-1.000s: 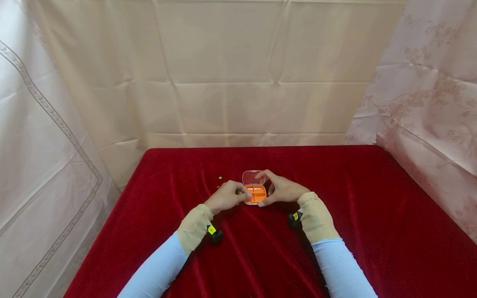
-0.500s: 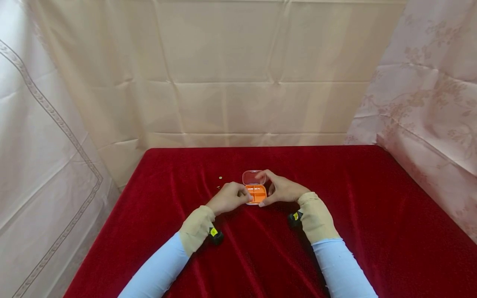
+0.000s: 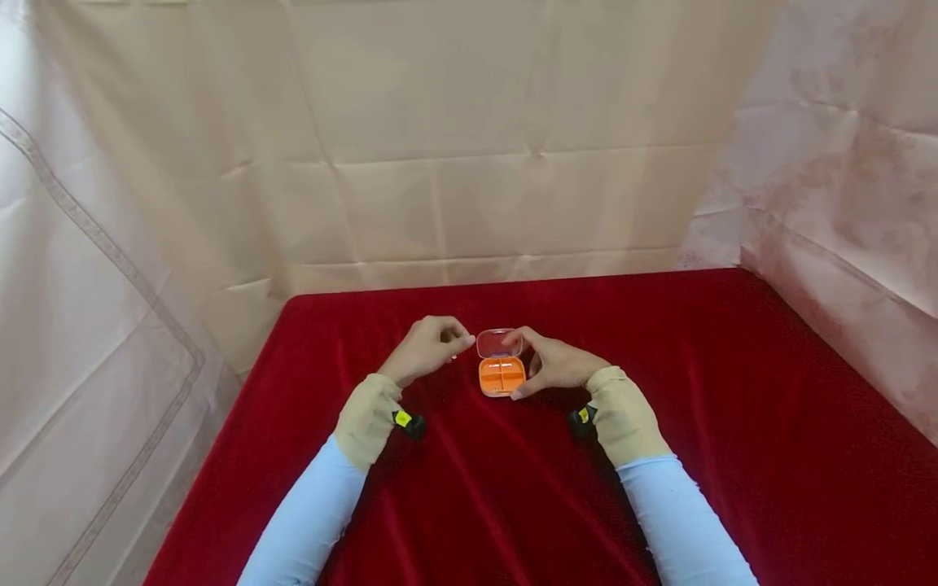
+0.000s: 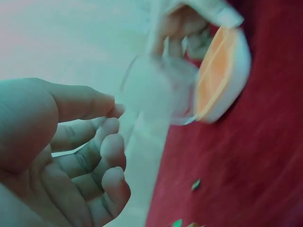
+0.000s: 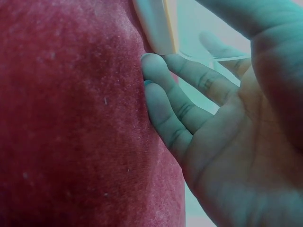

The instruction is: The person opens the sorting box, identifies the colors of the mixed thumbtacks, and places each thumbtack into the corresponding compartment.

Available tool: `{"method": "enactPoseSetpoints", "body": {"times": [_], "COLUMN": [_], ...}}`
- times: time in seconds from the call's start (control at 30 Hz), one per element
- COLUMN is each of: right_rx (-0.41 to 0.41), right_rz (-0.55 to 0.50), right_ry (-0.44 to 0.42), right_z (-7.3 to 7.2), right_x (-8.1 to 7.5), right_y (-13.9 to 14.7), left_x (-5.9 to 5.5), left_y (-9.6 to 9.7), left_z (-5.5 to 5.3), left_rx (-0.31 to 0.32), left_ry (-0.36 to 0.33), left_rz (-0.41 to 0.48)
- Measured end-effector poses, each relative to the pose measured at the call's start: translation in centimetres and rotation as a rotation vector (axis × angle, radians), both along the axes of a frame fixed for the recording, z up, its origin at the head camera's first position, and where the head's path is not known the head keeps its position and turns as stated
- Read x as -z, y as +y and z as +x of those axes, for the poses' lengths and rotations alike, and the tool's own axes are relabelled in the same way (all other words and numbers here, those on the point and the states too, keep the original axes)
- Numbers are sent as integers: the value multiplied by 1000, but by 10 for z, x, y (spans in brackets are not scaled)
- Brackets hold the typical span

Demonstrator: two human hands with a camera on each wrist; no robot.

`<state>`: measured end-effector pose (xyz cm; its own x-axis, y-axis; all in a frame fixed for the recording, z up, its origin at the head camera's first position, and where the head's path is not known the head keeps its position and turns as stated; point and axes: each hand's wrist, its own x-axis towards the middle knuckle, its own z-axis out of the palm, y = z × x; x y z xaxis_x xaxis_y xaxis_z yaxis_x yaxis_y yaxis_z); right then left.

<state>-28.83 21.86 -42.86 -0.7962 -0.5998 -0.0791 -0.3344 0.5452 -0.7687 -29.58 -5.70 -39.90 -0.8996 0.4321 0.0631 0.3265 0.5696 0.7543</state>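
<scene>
An orange pill box (image 3: pixel 501 377) with four-way dividers lies on the red cloth, its clear lid (image 3: pixel 493 343) raised at the back. Tiny pale specks show in its front left compartment. My right hand (image 3: pixel 560 363) holds the box from the right, thumb at the front corner and index finger by the lid. Left of the box hovers my left hand (image 3: pixel 428 348), thumb and index tip close together, the other fingers loosely bent. Nothing shows between those fingertips in the left wrist view. Below them there lie a small dark piece (image 4: pixel 196 184) and a green piece (image 4: pixel 177 223).
Red velvet cloth (image 3: pixel 659 350) covers the table. A beige curtain (image 3: pixel 440 163) hangs behind the far edge, with pale patterned curtains (image 3: pixel 850 179) at the sides. Each wrist carries a black camera (image 3: pixel 409 423).
My left hand has left the pill box's front left compartment and moved back and to the left, over the small pieces. The right hand stays at the box. The head view has tilted slightly.
</scene>
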Motion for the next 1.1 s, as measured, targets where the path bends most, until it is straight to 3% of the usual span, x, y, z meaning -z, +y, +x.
{"method": "enactPoseSetpoints", "body": {"times": [0.17, 0.43, 0.67, 0.8, 0.97, 1.1], "right_rx": [-10, -16, -18, -17, -18, -18], "right_rz": [-3, -11, -23, -22, -34, -35], "right_ry": [-1, 12, 20, 8, 16, 14], "right_z": [4, 11, 12, 14, 17, 18], "right_x": [2, -5, -5, -3, -7, -7], "right_y": [-4, -3, 1, 1, 0, 1], "left_x": [-10, -3, 8, 16, 17, 17], "left_y": [-19, -42, -43, -39, -32, -30], "left_z": [-10, -11, -15, -13, -10, -9], "left_rx": [-33, -58, -111, -156, -204, -209], "left_ry": [44, 1, 30, 92, 157, 144], "left_rz": [-64, -123, -178, -227, -272, -322]}}
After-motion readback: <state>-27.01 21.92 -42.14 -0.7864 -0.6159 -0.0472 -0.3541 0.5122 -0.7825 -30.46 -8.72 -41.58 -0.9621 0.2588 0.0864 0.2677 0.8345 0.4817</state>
